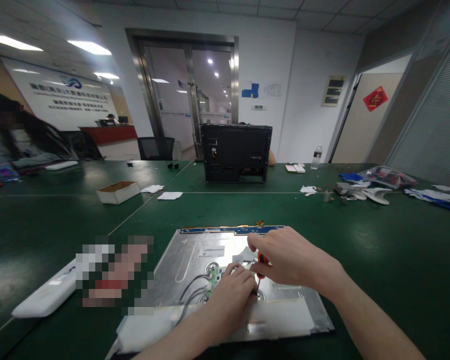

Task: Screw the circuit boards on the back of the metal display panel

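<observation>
- My right hand [285, 257] is closed around a red-handled screwdriver [261, 260]; most of the handle is hidden in my fist, and only a sliver of red and a thin shaft show below it.
- The shaft runs down toward the panel [187, 255], but my left hand [230, 295] covers the tip, so I cannot tell what it touches.
- My left hand lies curled, fingers down, on the panel beside a small green board [214, 276]; I cannot tell whether it pinches anything.
- The panel, a metal-backed screen lying flat, sits at the table's [378, 250] near edge in front of me; its near corners are cut off or under white tape.
- Grey cables [191, 292] loop from the green board and vanish under my left wrist.
- A white label [211, 251] on the panel carries print too small to read.
- A blurred block hides whatever lies left of the panel, next to a white casing [45, 297].
- A black monitor [236, 152] stands at the far edge, back toward me; its labels are unreadable.
- The wall sign [69, 95] behind the seated person [18, 140] is too faint to read.
</observation>
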A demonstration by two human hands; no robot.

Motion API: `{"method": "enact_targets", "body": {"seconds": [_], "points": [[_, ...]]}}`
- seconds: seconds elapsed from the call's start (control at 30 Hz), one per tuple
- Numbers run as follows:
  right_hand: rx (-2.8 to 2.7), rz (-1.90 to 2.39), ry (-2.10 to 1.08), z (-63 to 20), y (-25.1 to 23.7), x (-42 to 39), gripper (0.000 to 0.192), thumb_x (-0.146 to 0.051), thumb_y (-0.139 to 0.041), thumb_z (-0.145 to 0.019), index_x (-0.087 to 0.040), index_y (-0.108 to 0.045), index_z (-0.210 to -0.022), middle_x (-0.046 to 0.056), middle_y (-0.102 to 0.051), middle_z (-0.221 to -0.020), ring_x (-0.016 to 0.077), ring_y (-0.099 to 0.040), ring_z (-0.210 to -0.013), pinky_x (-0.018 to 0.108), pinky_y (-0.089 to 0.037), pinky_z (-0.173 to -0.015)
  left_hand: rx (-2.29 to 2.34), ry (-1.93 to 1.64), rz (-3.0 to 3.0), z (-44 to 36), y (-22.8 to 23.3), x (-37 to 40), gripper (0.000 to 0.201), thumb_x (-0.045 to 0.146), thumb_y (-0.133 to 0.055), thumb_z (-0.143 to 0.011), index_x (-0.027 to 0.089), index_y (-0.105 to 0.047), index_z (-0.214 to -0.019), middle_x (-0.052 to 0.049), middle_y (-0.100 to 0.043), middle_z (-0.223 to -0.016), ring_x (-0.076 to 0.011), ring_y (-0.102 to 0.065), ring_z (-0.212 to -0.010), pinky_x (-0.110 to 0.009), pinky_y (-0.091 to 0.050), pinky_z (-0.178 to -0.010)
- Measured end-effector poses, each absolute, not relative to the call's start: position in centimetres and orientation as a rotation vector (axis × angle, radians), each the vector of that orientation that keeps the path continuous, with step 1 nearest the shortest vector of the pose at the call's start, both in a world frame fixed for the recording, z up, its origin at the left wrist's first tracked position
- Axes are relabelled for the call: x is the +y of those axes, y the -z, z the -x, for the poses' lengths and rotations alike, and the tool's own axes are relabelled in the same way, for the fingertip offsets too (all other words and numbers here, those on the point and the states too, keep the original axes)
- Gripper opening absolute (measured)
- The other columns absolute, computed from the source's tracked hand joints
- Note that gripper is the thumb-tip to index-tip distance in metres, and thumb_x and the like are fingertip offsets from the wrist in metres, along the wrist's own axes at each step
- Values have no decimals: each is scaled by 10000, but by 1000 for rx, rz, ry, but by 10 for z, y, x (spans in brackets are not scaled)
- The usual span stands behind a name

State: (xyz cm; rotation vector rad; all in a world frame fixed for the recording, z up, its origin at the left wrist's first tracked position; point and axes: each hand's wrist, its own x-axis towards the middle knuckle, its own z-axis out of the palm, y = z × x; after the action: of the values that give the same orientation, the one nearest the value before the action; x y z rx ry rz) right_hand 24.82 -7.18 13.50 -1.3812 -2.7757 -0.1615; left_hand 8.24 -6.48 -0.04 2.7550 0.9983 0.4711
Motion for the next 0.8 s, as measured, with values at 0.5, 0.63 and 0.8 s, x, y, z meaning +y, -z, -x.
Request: {"method": "enact_targets", "body": {"seconds": [0.5, 0.63, 0.8], "points": [[-2739, 1363, 70, -258, -146, -76, 204, -332, -575, -832, -223, -535, -1000, -5, -694, -790, 189, -634, -670, 257, -288, -513, 956, -452, -2750, -80, 2, -63, 131, 85, -537, -781, 198, -557, -844, -12, -602, -931, -196, -533, -935, -400, -298, -992], [-2741, 1375, 72, -258, -146, -76, 208, -331, -577, -830, -226, -533, -1004, -10, -692, -783, 190, -632, -670, 261, -289, -514, 953, -484, -2746, -80, 2, -63, 133, 79, -543, -761, 198, -548, -822, -9, -595, -915, -196, -531, -931, -401, -300, -990], [-2732, 1364, 60, -258, -145, -75, 213, -331, -588, -828, -222, -532, -1002, -9, -695, -793, 180, -627, -657, 260, -279, -510, 947, -484, -2732, -79, -1, -64, 147, 72, -523, -748, 196, -536, -825, -15, -590, -919, -203, -523, -934, -410, -311, -976]]}}
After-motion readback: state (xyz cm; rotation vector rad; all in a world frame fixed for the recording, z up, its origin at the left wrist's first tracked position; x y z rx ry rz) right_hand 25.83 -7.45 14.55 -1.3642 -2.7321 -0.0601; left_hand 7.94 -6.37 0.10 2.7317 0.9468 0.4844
